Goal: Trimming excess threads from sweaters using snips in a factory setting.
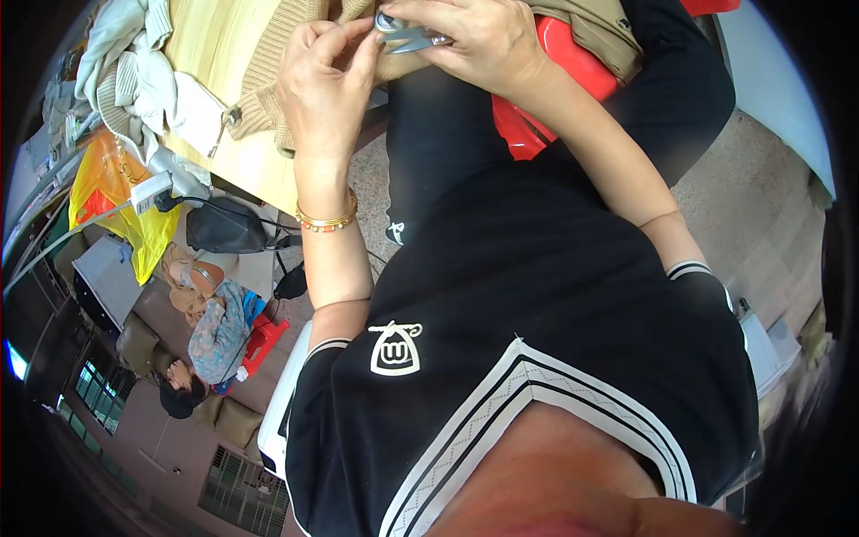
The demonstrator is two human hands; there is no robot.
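Note:
My right hand (479, 45) is closed around small silver scissors (413, 41), whose blades point toward my left hand. A small round shiny piece (386, 21) shows between the hands; I cannot tell whether it belongs to the scissors. The thumb and fingers of my left hand (322, 80) are pinched beside it, and what they hold is too small to make out. Beneath and behind my left hand lies a beige ribbed knit garment (268, 76), partly on the table and cut off by the upper edge.
The light wooden table (210, 45) bears a pale grey knit (134, 80) and a white tag (195, 115). A brown garment (595, 36) lies by red plastic (573, 67) near my legs. At left are a yellow bag (148, 219), cables and another seated person (219, 336).

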